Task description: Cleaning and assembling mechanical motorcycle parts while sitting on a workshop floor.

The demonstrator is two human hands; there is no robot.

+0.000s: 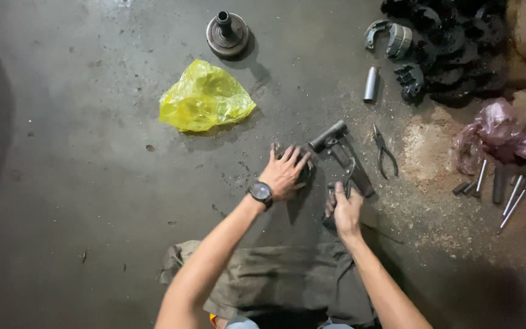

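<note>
Left hand (284, 172), wristwatch on the wrist, lies palm down with fingers spread, pressing a small dark round metal part (305, 172) against the grey concrete floor (92, 183) near its middle. Right hand (346, 211): grip pressed together around the handles of a metal hand tool (347, 176), just right of the left hand. Dark steel hammer (342, 153) lies touching the tool's far end. Slim grey pliers (385, 152) rest just beside the hammer, to its right. Crumpled yellow plastic bag (205, 97) sits well apart, towards the floor's far edge. Silver metal rods (512, 194) near the right edge. Folded olive cloth (275, 280) at the near edge, under the forearms
</note>
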